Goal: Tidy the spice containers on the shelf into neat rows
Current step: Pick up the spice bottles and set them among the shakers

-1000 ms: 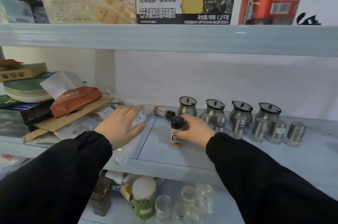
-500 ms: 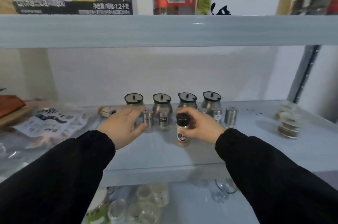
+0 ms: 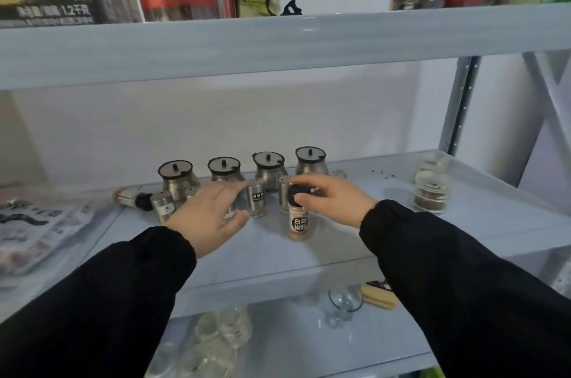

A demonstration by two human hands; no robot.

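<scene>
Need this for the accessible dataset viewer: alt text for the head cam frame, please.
A person's right hand grips the black cap of an upright spice bottle on a grey shelf, while the open left hand hovers over small steel shakers. Four black-lidded steel jars line the back; another bottle lies on its side at left.
</scene>
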